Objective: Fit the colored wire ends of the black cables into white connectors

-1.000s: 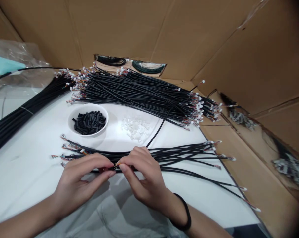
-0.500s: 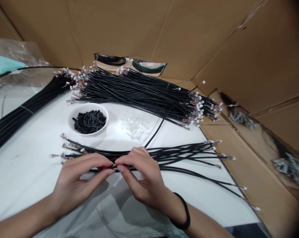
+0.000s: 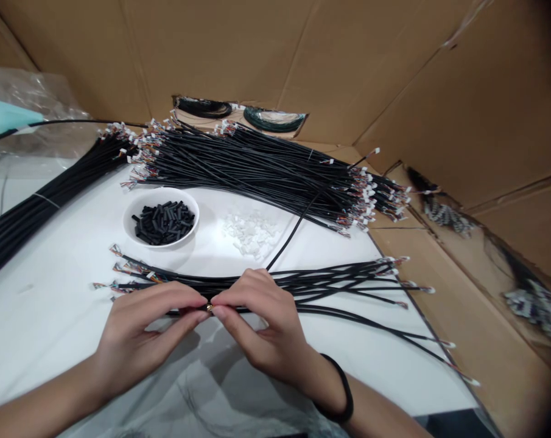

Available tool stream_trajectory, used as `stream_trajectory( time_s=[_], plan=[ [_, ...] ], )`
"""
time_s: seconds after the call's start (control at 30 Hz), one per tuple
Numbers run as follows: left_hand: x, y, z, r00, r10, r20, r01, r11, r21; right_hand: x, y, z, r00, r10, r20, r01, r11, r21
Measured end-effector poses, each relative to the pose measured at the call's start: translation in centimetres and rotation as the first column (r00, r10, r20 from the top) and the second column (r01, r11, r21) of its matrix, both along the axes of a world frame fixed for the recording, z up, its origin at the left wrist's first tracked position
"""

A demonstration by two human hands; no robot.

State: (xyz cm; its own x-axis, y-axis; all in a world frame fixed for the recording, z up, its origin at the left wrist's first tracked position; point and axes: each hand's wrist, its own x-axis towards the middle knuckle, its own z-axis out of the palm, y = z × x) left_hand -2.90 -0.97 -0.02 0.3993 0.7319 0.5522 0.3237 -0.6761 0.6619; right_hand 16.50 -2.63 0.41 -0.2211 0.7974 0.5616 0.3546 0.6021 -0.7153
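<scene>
My left hand (image 3: 151, 328) and my right hand (image 3: 261, 325) meet fingertip to fingertip above the near part of the table. Each pinches thumb against forefinger. A small bit of yellowish wire (image 3: 209, 308) shows between the two pinches; its ends are hidden by the fingers. One black cable (image 3: 288, 242) runs down from the upper right and passes out of sight behind my right hand. Just beyond and under my hands lies a loose row of black cables (image 3: 343, 281), with coloured wires and white connectors at their ends.
Behind stands a white bowl (image 3: 129, 234) of short black tubes (image 3: 165, 222), beside a heap of small white pieces (image 3: 251, 232). A large cable pile (image 3: 248, 167) lies at the back, a tied bundle (image 3: 51, 194) at left. Cardboard walls (image 3: 238, 55) enclose the table.
Both hands stay nearly in place with their fingertips pinched. The yellowish bit between them shows slightly more and a little lower. The rest is unmoved apart from a slight camera shift.
</scene>
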Motion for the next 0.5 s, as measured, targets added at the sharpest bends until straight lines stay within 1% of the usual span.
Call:
stream_trajectory(
  time_s=[0.27, 0.5],
  plan=[
    [-0.09, 0.00, 0.03, 1.000, -0.008, -0.018, 0.008, 0.999, 0.042, 0.02, -0.11, 0.21, 1.000, 0.001, 0.004, -0.001, 1.000, -0.030],
    [-0.05, 0.07, 0.37, 1.000, -0.023, -0.019, 0.024, 0.997, 0.072, -0.01, -0.05, 0.37, 1.000, 0.009, 0.003, -0.009, 0.999, -0.049]
  ],
)
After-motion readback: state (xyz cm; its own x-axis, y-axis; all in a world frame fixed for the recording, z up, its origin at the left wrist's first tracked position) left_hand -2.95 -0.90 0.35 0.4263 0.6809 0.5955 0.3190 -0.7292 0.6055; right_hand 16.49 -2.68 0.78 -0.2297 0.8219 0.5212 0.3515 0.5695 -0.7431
